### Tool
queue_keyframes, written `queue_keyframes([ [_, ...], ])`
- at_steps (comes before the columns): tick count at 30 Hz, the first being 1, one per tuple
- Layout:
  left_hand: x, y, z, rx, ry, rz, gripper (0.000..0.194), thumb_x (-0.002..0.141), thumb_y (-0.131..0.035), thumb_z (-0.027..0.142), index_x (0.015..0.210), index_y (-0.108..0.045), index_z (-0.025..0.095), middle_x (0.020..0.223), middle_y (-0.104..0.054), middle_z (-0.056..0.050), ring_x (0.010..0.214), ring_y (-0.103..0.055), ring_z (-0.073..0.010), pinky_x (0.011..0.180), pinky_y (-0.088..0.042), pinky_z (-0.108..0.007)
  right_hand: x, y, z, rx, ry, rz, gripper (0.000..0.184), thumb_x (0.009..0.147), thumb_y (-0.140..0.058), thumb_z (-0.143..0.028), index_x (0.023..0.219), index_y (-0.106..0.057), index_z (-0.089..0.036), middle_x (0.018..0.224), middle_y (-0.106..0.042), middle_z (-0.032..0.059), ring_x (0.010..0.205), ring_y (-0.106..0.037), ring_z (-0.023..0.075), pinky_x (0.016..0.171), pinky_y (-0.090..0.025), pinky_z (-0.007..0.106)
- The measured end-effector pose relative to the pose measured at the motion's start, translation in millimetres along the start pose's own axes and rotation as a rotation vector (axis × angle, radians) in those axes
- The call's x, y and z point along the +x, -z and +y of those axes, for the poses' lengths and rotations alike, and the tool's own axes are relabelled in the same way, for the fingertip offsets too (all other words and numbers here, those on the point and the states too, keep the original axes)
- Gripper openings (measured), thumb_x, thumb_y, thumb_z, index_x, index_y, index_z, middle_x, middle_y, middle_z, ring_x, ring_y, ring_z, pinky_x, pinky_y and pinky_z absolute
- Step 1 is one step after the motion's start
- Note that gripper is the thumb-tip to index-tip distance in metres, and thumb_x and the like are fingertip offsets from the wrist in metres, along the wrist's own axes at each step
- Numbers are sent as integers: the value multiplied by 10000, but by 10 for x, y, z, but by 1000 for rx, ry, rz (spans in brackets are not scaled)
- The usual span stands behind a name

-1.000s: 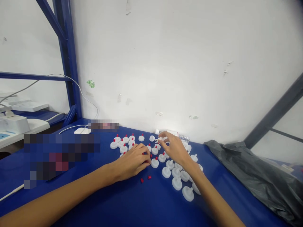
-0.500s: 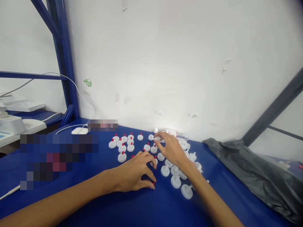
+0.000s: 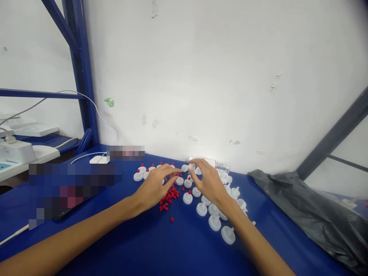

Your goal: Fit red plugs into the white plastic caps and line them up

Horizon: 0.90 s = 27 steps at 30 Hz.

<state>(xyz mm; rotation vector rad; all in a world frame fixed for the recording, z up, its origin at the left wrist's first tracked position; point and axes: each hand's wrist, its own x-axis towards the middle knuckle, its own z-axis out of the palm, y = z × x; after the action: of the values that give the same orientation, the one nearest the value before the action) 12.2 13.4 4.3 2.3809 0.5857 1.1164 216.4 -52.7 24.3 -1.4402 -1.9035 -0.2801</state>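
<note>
My left hand [image 3: 156,184] is raised over a pile of small red caps [image 3: 172,193], its thumb and index finger closed on a small red cap [image 3: 177,174] that barely shows. Facing it, my right hand [image 3: 207,178] pinches a white spouted lid [image 3: 191,166], partly hidden by the fingers. Several white lids with red tips, such as this capped lid [image 3: 188,197], stand around the pile and behind my left hand. Below my right hand and forearm lie several uncapped white lids [image 3: 214,222]. A single loose red cap [image 3: 171,219] lies nearer me.
A clear plastic bottle [image 3: 222,167] lies against the wall behind my right hand. Dark plastic sheeting [image 3: 310,214] covers the table's right side. At the left are a white adapter [image 3: 99,159] with cables, a blurred-out dark item [image 3: 71,207] and a blue metal post [image 3: 86,76].
My left hand picked up one of the two loose red caps near me, then moved up and away from me towards my right hand, uncovering the red pile. My right hand stays almost in place.
</note>
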Motion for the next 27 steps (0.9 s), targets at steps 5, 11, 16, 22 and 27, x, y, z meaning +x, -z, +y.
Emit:
queue_keyframes([
  [5, 35, 53, 5, -140, 179, 131, 184, 930, -586, 312, 995, -734, 223, 969, -749, -23, 836, -679, -181, 761, -524, -284, -29, -7, -75, 5, 177, -34, 284, 1004, -487, -266, 1278, -553, -233, 1207, -651, 82, 1105, -626, 221, 942, -529, 382],
  [11, 57, 56, 10, -334, 268, 138, 201, 870, -664, 366, 943, -751, 201, 946, -777, -34, 897, -723, -218, 828, -555, -308, -47, -17, -142, 48, 253, 3, 312, 999, -513, -257, 1307, -559, -242, 1227, -666, 80, 1128, -633, 213, 962, -535, 369],
  [16, 92, 89, -1, -558, 350, 128, 293, 755, -781, 398, 918, -765, 156, 892, -783, -72, 863, -736, -254, 828, -569, -352, -22, -11, -178, 302, 47, 10, 263, 963, -586, -292, 1220, -644, -273, 1151, -714, 32, 1016, -687, 195, 916, -558, 347],
  [22, 126, 187, 31, -801, 450, -3, 339, 739, -822, 381, 1004, -761, 178, 1094, -748, -93, 970, -700, -230, 932, -516, -367, 44, 64, -215, 674, -181, -73, 248, 933, -623, -369, 1143, -700, -262, 1151, -723, 36, 1076, -679, 221, 951, -547, 373],
  [27, 109, 202, -22, -1242, 504, -320, 561, 818, -766, 308, 1340, -580, 224, 1248, -674, -119, 1176, -624, -253, 1005, -459, -405, 61, 111, -255, 750, -169, -139, 242, 896, -672, -368, 1113, -725, -275, 1290, -658, 37, 1196, -617, 232, 1050, -474, 394],
])
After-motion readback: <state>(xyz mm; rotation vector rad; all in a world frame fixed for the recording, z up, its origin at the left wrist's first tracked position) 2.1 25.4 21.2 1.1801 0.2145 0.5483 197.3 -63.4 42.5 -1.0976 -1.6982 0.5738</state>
